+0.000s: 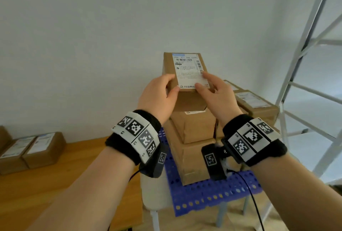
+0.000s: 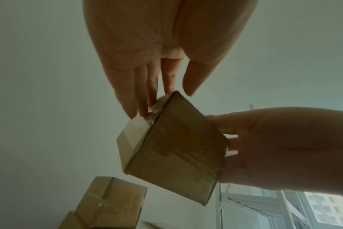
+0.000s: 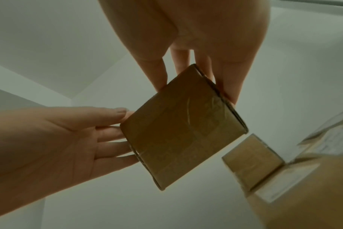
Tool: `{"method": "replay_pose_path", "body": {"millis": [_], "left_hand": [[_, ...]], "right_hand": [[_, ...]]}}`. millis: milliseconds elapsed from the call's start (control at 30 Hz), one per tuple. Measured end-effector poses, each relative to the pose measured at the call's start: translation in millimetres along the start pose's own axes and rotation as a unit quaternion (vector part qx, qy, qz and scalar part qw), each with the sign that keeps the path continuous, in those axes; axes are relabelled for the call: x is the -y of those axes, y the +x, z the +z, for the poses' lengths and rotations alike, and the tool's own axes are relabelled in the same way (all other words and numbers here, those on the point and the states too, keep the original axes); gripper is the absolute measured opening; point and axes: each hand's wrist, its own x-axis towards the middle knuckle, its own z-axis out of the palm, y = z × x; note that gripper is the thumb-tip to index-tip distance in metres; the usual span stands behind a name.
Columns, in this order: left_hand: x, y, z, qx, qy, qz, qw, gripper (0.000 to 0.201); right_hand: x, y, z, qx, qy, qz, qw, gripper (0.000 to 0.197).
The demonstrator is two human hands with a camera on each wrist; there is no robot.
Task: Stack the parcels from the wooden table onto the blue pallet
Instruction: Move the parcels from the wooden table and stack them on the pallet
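Two hands hold one small parcel [image 1: 185, 72] at the centre of the head view, its labelled face towards the camera and its long axis running up the frame. The left hand [image 1: 160, 94] grips its lower left edge, thumb on the front; the right hand [image 1: 215, 91] grips its lower right corner. Both are about equally near. Directly below the parcel stands the stack of parcels [image 1: 192, 138] on the blue pallet [image 1: 212, 192], so the coming move is probably straight down. More parcels [image 1: 31, 149] wait on the wooden table [image 1: 55, 184] at lower left.

In the left wrist view, the left hand's fingertips [image 2: 145, 105] touch the parcel's [image 2: 176, 147] upper corner; the stack's top [image 2: 112, 203] lies at lower left, clearly apart from it.

In the right wrist view, the right hand's fingers [image 3: 225, 86] press the parcel's [image 3: 182, 125] upper right edge, with the stack [image 3: 252, 156] at lower right, a gap between them.
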Motion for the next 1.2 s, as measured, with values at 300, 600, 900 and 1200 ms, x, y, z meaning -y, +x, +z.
{"method": "replay_pose_path", "body": {"millis": [300,600,900,1200], "left_hand": [[-70.3,62.3,100.4,0.008,0.036,-0.042,0.998,0.034],[-62.8,128.3,141.5,0.064,0.042,-0.065,0.995,0.040],[-14.6,188.4,158.3,0.142,0.156,-0.093,0.973,0.047],[31.5,226.6,174.7,0.267,0.311,-0.177,0.895,0.040]], "right_hand": [[-71.2,80.9,-101.7,0.080,-0.032,-0.027,0.996,0.070],[-102.8,166.1,-114.7,0.081,-0.088,-0.048,0.992,0.059],[-131.6,236.0,-91.8,0.086,-0.134,-0.002,0.987,0.058],[-151.3,281.2,-53.6,0.191,-0.183,0.033,0.964,0.060]]}}
